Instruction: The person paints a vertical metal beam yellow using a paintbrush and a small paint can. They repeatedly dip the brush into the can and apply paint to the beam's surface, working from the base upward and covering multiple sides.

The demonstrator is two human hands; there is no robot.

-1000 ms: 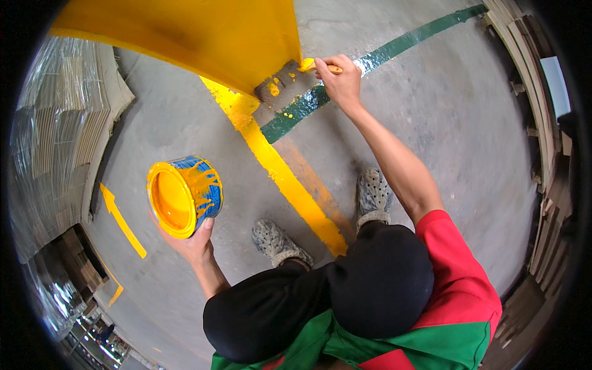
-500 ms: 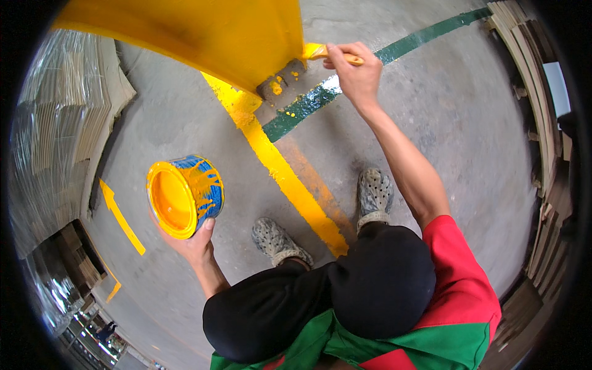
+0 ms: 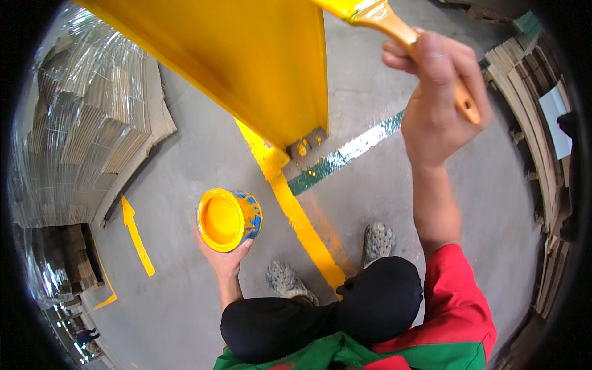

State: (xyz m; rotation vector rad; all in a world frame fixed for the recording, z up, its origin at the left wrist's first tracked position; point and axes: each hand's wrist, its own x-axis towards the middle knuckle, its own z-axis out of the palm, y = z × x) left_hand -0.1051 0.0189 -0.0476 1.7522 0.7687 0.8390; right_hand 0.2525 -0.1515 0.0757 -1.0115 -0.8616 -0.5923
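My right hand (image 3: 441, 92) is closed round the wooden handle of a paintbrush (image 3: 394, 28), raised high at the upper right. Yellow paint coats its bristles, which meet the edge of a yellow column (image 3: 265, 68) near the top of the picture; whether they touch it I cannot tell. At the lower left, my left hand (image 3: 223, 259) grips an open paint can (image 3: 251, 213) from below, its mouth tilted toward me. Yellow paint fills part of the can and streaks down its blue side. Spots of yellow lie on the column's grey foot (image 3: 306, 145).
A yellow line (image 3: 302, 225) and a shiny green line (image 3: 351, 151) meet on the grey floor by the column. Film-wrapped cardboard stacks (image 3: 92, 123) stand left; more flat stacks (image 3: 524, 123) line the right. A yellow arrow (image 3: 137, 237) marks the floor. My clogs (image 3: 287, 280) straddle the yellow line.
My right hand has lifted the brush from near the column's foot to much higher up, closer to the camera. The view has shifted, and the can appears farther right and lower.
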